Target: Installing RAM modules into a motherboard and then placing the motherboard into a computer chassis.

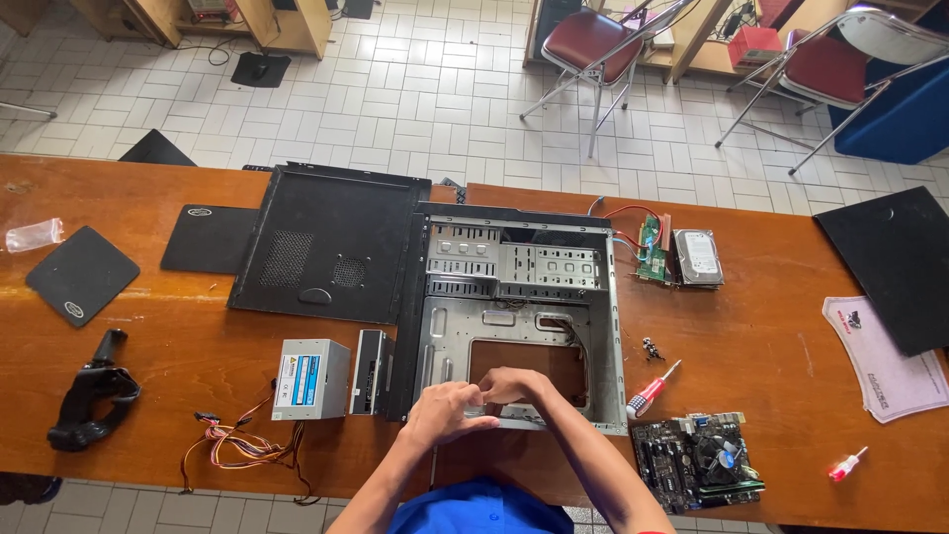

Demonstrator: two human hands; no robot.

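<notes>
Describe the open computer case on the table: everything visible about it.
The computer case lies on its side on the brown wooden table, side panel off, black frame around a bare grey metal interior. Perforated drive bays sit at its far end; a large rectangular cutout shows in the floor plate. No board is inside. Both hands, left hand and right hand, meet at its near edge. A small drive abuts its left side.

Bare brown wooden table [791, 346] lies open right of the open grey metal computer case [519, 316], past the red-handled screwdriver [652, 389]. Left, a silver power supply box [310, 379] and black drive [371, 373] crowd its wall.
</notes>
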